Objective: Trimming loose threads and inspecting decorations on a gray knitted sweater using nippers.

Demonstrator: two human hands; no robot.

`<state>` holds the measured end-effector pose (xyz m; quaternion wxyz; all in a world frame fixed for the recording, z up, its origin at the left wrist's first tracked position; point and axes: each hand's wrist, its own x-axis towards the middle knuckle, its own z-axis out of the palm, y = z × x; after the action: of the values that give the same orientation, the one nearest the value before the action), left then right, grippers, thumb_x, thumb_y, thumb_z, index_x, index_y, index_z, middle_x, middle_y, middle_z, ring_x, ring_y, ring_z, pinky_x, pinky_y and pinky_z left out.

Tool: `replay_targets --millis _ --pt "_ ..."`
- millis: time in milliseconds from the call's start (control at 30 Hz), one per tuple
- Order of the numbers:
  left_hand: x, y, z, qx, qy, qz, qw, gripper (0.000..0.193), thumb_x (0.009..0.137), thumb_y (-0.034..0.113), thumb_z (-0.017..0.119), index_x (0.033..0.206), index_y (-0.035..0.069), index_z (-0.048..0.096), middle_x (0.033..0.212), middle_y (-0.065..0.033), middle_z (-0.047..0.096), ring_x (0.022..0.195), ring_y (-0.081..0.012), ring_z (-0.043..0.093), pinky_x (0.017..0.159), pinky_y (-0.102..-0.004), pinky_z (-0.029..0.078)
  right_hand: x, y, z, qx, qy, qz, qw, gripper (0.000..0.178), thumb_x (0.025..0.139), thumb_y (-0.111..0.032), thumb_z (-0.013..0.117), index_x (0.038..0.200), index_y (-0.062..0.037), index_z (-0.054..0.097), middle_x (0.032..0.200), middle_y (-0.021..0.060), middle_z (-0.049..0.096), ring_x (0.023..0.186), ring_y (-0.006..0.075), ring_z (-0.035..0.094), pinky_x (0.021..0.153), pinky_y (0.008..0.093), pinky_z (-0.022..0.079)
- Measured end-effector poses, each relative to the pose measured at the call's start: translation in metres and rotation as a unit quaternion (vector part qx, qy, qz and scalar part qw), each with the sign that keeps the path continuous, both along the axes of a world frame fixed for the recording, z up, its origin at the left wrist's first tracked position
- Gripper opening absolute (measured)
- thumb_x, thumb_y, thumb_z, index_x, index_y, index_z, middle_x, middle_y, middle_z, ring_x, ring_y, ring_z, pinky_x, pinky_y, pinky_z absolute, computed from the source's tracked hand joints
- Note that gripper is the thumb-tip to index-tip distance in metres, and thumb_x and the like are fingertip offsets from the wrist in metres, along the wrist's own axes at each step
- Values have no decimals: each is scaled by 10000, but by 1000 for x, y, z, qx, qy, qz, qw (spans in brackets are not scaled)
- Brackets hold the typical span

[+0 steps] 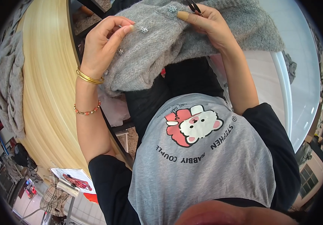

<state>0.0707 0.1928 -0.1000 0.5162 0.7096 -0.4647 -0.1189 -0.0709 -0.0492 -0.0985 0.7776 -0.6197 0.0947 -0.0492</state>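
A grey fuzzy knit garment [142, 56] lies across my lap and reaches toward the right. Several round, sparkly buttons run along its edge, among them one button [144, 30] near my left fingertips and another button [172, 9] beside my right thumb. My left hand [105, 41] is closed in a pinch at the knit's edge; whatever is between the fingertips is too small to make out. My right hand [212, 26], with a tan cover on the thumb, grips a dark two-pronged hand tool [194, 6], partly cut off by the upper frame edge. Its thumb rests by the upper button.
A wooden tabletop [49, 75] stands to my left, with another grey knit piece [9, 82] on its far side. Printed sheets [73, 180] lie at its near end. On my right is a large white curved tub or tray [300, 75], its rim close to my right arm.
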Motion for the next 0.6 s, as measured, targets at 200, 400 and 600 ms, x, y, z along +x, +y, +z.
replay_targets --millis 200,400,600 --pt "3 0 -1 24 27 -7 999 163 925 110 668 1057 14 665 917 22 652 723 -27 529 661 -197 453 -2 -1 -2 -4 25 -7 1000 142 909 -154 699 921 -14 721 863 0 692 778 79 609 735 227 467" --pt "-3 0 5 65 2 -18 998 282 827 140 775 1073 50 672 889 29 622 687 -47 490 630 -202 438 0 -4 1 -12 18 -8 1000 128 907 -156 701 908 -29 717 854 -7 688 768 70 605 721 222 464" --pt "-4 -5 0 77 -52 -21 995 239 823 120 769 1039 53 691 927 -3 650 690 -76 515 634 -211 452 13 -3 -10 5 -142 46 989 121 904 -163 704 897 -43 716 830 -20 677 731 58 585 688 216 449"
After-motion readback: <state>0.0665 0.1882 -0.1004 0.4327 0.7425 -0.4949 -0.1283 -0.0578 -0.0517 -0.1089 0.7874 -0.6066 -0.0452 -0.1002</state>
